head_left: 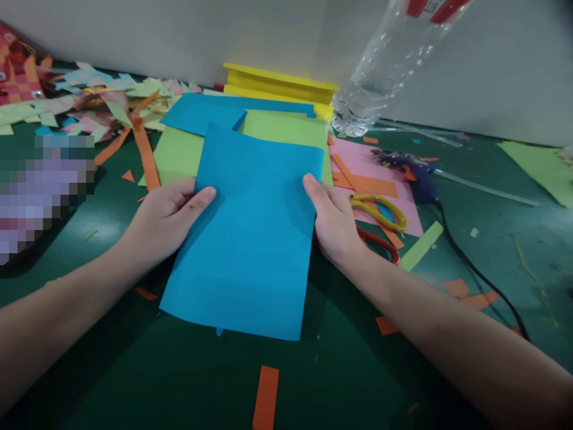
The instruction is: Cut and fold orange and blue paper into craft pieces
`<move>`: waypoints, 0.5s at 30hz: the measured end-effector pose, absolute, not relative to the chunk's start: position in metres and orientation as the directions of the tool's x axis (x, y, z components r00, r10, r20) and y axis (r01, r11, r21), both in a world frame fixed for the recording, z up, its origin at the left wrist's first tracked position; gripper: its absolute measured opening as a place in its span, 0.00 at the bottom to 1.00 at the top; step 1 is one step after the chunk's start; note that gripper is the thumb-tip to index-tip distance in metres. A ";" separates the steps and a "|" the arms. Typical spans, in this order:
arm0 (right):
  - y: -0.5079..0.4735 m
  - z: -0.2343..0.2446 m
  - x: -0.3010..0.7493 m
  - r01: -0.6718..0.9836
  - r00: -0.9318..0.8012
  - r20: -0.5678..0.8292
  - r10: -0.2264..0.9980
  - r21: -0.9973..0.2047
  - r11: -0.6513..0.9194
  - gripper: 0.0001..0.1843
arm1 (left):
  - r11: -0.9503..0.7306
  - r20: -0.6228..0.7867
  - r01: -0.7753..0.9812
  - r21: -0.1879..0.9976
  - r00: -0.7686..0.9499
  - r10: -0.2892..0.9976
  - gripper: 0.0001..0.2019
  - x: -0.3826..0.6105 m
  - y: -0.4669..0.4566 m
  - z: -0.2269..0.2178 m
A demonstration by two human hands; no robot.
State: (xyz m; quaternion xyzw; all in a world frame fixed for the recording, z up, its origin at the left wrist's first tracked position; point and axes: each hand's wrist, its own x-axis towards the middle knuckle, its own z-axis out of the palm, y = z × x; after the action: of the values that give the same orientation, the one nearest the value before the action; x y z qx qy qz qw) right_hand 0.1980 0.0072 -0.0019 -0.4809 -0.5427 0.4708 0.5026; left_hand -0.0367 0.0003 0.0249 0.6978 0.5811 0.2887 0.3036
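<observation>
A blue sheet of paper (250,239) is held over the green table (179,382), its near edge lifted slightly. My left hand (168,218) grips its left edge, thumb on top and fingers underneath. My right hand (331,224) grips the right edge the same way. Behind the sheet lie light green paper (179,155) and another blue sheet (201,110).
Yellow-handled scissors (380,212) and red-handled scissors (380,243) lie right of my right hand on pink paper (371,164). A glue gun (414,170) with a black cord (474,269) sits farther right. A clear plastic bottle (380,71), yellow folded paper (280,83), orange strips (265,397) and paper scraps (89,95) surround.
</observation>
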 end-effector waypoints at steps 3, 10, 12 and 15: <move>0.008 -0.006 0.199 -0.039 0.005 0.092 0.996 -0.995 0.092 0.18 | -0.129 0.029 0.568 0.813 0.182 0.983 0.14 -0.036 0.000 0.025; 0.009 -0.006 0.200 0.067 0.052 0.117 0.992 -0.991 0.113 0.17 | -0.103 -0.023 0.609 0.787 0.196 0.980 0.15 -0.037 0.002 0.028; 0.010 -0.007 0.200 0.108 0.059 0.107 0.993 -0.989 0.100 0.20 | -0.117 -0.020 0.589 0.800 0.220 0.975 0.15 -0.038 0.003 0.029; 0.011 -0.011 0.201 0.123 0.100 0.134 0.986 -0.985 0.122 0.21 | -0.130 -0.039 0.589 0.797 0.266 0.963 0.16 -0.042 0.006 0.032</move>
State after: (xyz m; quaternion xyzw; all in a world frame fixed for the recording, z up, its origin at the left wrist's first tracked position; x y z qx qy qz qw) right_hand 0.2006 0.0110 -0.0112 -0.5213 -0.5316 0.4092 0.5275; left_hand -0.0416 0.0058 0.0320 0.7068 0.5492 0.2561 0.3652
